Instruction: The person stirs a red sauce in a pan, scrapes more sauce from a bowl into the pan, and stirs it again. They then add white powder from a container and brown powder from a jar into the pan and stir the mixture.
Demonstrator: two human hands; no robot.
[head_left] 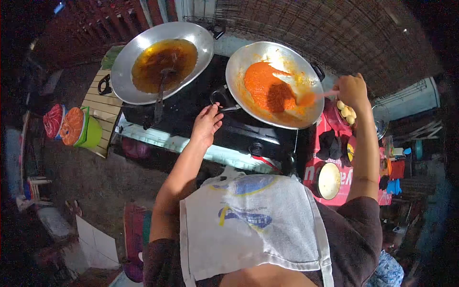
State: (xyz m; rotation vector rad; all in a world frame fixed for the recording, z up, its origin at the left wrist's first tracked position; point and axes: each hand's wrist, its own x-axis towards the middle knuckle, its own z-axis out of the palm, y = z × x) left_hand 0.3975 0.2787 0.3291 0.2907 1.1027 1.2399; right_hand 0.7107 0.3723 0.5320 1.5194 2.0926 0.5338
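Note:
A wok (pixel 233 79) tilts on the black stove, holding thick orange-red sauce (pixel 262 82) with a darker patch in it. My right hand (pixel 353 91) is closed round the handle of a spatula (pixel 311 98). Its sauce-coated, blurred end rests at the right side of the sauce. On the near left, my left hand (pixel 206 125) has its fingers curled at the wok's black handle (pixel 224 99), gripping it. A second wok (pixel 122 76) stands to the left with brown oil (pixel 155 64), and a metal turner (pixel 161 93) leans in it.
The black stove (pixel 191 117) lies under both woks. On a red cloth (pixel 311 165) at right are a pale bowl (pixel 329 181), peeled pale pieces (pixel 346 112) and a dark cloth (pixel 330 146). Green tubs (pixel 92 131) stand left beside a slatted bench (pixel 98 107). A woven wall (pixel 296 24) rises behind.

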